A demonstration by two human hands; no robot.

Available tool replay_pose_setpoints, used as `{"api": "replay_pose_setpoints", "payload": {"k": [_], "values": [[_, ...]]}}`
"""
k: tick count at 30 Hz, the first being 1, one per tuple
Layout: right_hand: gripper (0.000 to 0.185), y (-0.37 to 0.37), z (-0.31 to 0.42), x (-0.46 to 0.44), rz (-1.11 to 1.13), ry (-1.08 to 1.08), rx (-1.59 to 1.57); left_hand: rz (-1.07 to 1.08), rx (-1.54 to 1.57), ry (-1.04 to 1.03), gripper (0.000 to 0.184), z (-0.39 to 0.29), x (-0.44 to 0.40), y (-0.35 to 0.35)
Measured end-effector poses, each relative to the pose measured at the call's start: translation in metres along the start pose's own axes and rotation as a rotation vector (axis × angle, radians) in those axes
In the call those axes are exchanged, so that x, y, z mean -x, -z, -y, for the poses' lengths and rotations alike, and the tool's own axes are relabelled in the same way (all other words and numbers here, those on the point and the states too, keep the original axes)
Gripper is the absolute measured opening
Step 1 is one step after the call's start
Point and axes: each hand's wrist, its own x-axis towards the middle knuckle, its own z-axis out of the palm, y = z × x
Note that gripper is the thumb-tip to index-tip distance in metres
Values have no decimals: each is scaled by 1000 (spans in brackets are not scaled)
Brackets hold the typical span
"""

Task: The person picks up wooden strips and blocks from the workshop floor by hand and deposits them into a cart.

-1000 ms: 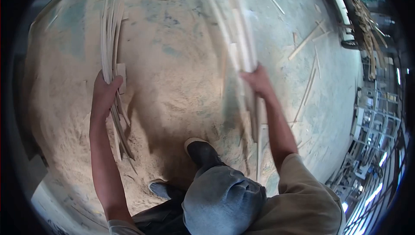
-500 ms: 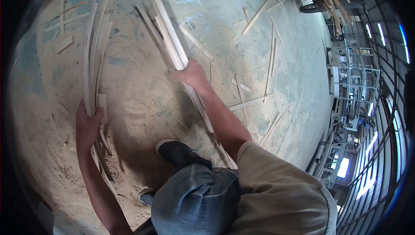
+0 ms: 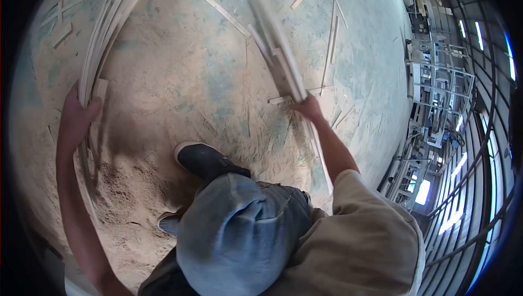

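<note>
Clenched around separate bundles of wooden strips, one bundle (image 3: 110, 26) in the left hand (image 3: 80, 112) and another (image 3: 282, 59) in the right hand (image 3: 309, 108), both grips are held above the dusty floor (image 3: 174, 78).

Right hand (image 3: 309, 108) swung outward, blurred strips (image 3: 289, 67) apparently moved along

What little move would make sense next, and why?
Perhaps bring the right hand and its strips in toward the left hand: each hand grips a bundle of long pale strips, and the two bundles are held well apart.
</note>
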Motion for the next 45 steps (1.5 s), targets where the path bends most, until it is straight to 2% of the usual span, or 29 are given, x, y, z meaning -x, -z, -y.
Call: {"api": "replay_pose_setpoints", "payload": {"k": [1,3,5,8,9,12,13,15,16,19,24,26,28,30,32,34,36,38,39,41,43,45], "values": [[57,-9,1,4,-2,-6,-2,1,9,-44,49,-4,-1,-1],[55,-29,6,3,-144,25,143,-2,22,-131,50,-10,-1,-2],[54,-35,1,1,-219,19,204,33,44,-117,50,-11,5,-7],[54,-23,-18,-22,-117,247,211,85,118,-105,50,-8,9,-24],[54,-22,-20,-21,-124,248,214,74,121,-107,50,-4,11,-30],[49,-22,-12,-21,-135,506,391,18,140,-88,51,6,28,-29],[49,-27,-17,-20,-130,520,396,34,144,-46,51,6,38,-24],[49,-39,-15,-15,-73,346,255,56,152,38,52,8,58,-12],[49,-42,-12,-11,-70,363,259,41,157,43,52,15,65,-7],[49,-43,9,2,-108,83,27,-79,191,32,52,42,69,6],[50,-43,30,11,-115,38,114,-104,132,47,54,30,30,5],[52,-36,48,23,-138,-7,68,-86,156,-32,54,13,7,-6],[53,-4,54,41,-155,-49,69,-120,208,-257,53,0,-18,-23],[53,34,51,63,36,-213,133,-64,186,-293,53,-33,-29,-36],[54,84,65,80,-83,-164,60,-42,143,-340,53,-59,-21,-48],[54,105,-11,29,-314,-109,84,78,336,-245,55,-81,-21,-70],[59,134,-43,-16,-411,-115,117,57,270,-268,54,-89,-20,-88],[60,155,-59,-64,-375,-191,47,36,217,-263,54,-83,-34,-113],[61,159,-68,-87,-314,-271,-8,71,300,-233,55,-69,-45,-121],[58,163,-86,-143,-285,-276,-55,121,451,-171,57,-57,-67,-131],[57,153,-102,-200,-254,-287,-124,59,355,-146,57,-67,-75,-142],[58,154,-111,-252,-350,-269,-66,-25,232,-141,60,-96,-94,-150]]}}
